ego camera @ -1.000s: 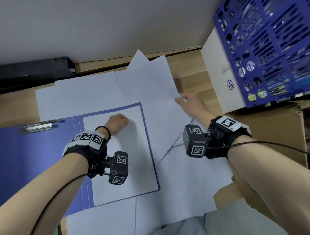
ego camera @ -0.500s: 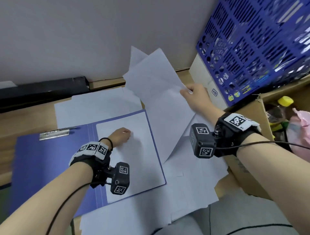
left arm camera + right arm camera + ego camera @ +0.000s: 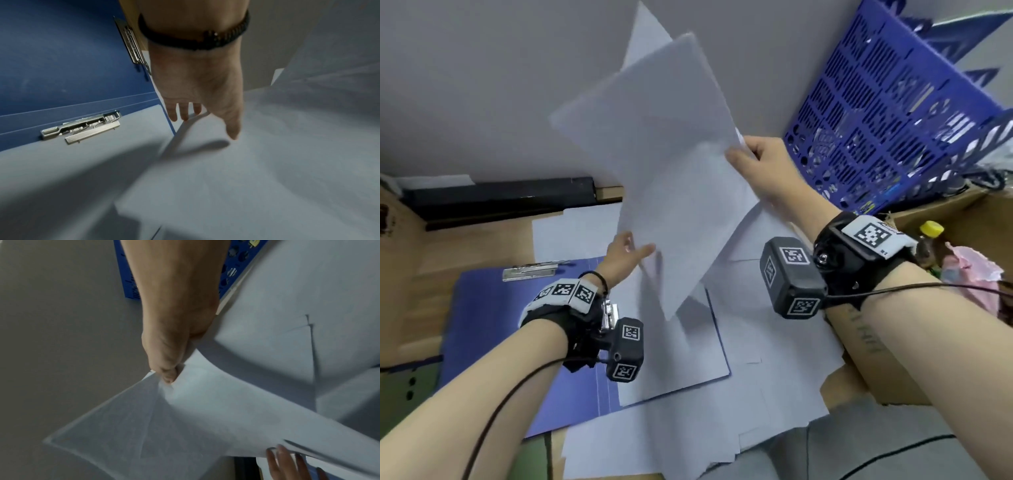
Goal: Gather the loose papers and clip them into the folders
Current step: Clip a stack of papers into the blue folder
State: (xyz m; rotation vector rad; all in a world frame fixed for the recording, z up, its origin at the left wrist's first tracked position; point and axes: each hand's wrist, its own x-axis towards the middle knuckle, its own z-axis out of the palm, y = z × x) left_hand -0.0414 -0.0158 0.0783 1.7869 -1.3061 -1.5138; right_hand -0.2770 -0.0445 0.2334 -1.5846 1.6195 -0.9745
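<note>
Item: filing task, early stage, by judgement. The right hand (image 3: 763, 164) pinched a small sheaf of lifted sheets (image 3: 664, 164) at one edge, thumb on top, holding them tilted in the air above the desk. The left hand (image 3: 625, 255) was spread, fingers straight, reaching up to the sheaf's lower edge; actual contact could not be told.

Done: the blue folder (image 3: 482, 318) lay open flat, one sheet (image 3: 688, 356) resting on its right half, the metal clip (image 3: 80, 128) apparently not closed over any paper.

Left: many loose papers (image 3: 774, 394) spread beside and below the folder, ungathered; aligning and clipping not yet done.

Surface: a wooden desk (image 3: 404, 274), light brown.

Room: a plain grey wall (image 3: 482, 85); a blue perforated basket (image 3: 893, 120) at right; a cardboard box (image 3: 969, 219) below it holding a yellow-capped bottle (image 3: 931, 229).
</note>
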